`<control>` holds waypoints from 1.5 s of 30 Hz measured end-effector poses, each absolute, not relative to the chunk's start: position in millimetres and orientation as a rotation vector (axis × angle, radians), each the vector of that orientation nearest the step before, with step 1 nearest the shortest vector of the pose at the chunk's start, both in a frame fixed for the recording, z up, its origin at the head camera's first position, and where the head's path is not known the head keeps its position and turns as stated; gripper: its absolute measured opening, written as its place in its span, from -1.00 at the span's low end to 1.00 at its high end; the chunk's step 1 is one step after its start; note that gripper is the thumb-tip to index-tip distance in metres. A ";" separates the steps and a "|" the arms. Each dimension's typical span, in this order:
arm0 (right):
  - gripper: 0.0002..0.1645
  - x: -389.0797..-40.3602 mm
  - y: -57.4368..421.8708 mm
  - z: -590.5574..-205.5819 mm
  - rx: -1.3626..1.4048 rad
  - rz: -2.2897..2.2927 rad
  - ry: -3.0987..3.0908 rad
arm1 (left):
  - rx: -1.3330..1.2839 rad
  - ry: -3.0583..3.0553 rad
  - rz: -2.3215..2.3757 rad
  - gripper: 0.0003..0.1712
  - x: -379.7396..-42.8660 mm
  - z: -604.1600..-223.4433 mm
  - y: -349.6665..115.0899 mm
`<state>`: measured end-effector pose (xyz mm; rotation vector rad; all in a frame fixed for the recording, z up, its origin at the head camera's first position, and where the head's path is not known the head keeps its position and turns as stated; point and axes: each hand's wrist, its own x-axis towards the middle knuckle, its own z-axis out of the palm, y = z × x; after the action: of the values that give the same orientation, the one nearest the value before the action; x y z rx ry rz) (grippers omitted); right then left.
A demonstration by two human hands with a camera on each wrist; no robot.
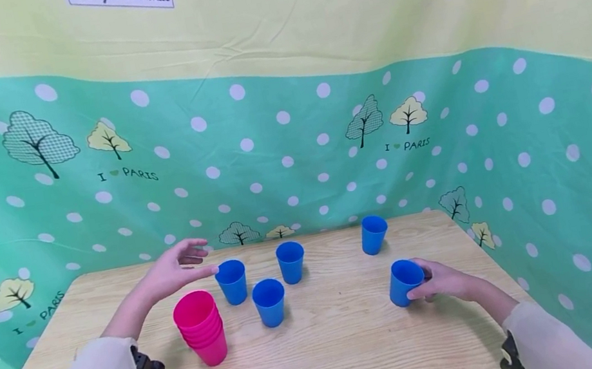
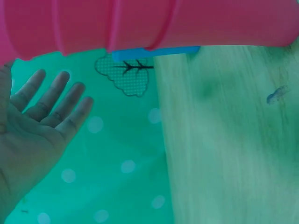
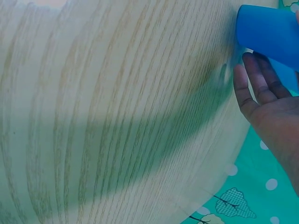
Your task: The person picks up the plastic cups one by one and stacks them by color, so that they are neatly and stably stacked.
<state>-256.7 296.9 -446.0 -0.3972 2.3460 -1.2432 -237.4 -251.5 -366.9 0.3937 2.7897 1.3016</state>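
My right hand (image 1: 446, 282) grips a blue cup (image 1: 403, 287) at the right of the table, thumb on its near side and fingers behind it. The right wrist view shows the same blue cup (image 3: 268, 32) at upper right, beside the fingers. My left hand (image 1: 178, 271) hovers with spread, loosely bent fingers and holds nothing. Its thumb tip is close to the rim of an upright blue cup (image 1: 233, 286); I cannot tell whether they touch. Below this hand stands a stack of nested pink cups (image 1: 211, 345), which fills the top of the left wrist view.
Two more upright blue cups, a nearer one (image 1: 271, 309) and a farther one (image 1: 292, 267), stand right of the pink stack. Another blue cup (image 1: 374, 238) is near the back right edge. A patterned cloth (image 1: 262, 125) hangs behind the wooden table (image 1: 326, 362).
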 end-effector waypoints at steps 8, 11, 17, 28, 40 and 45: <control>-0.13 -256.2 296.1 -446.4 -0.378 -1.244 2.354 | 0.366 2.713 1.309 -0.20 -243.7 -385.7 -257.8; -0.13 -256.1 296.1 -447.1 -0.374 -1.250 2.350 | 0.360 2.667 1.305 -0.16 -246.2 -393.9 -260.5; -0.15 -256.5 295.6 -448.4 -0.375 -1.254 2.348 | 0.373 2.632 1.331 -0.14 -247.2 -402.9 -263.4; -0.16 -253.0 295.5 -447.3 -0.371 -1.246 2.365 | 0.358 2.584 1.387 -0.17 -248.2 -414.2 -252.9; -0.14 -253.8 295.2 -445.8 -0.367 -1.248 2.367 | 0.266 2.507 1.452 -0.16 -231.1 -398.8 -230.3; -0.13 -254.7 295.5 -446.2 -0.353 -1.259 2.354 | 0.247 2.500 1.453 -0.13 -232.9 -400.7 -227.8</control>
<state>-254.7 295.5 -446.2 -0.3529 2.3541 -1.2588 -232.9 -227.8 -400.7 0.2470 2.5005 1.4528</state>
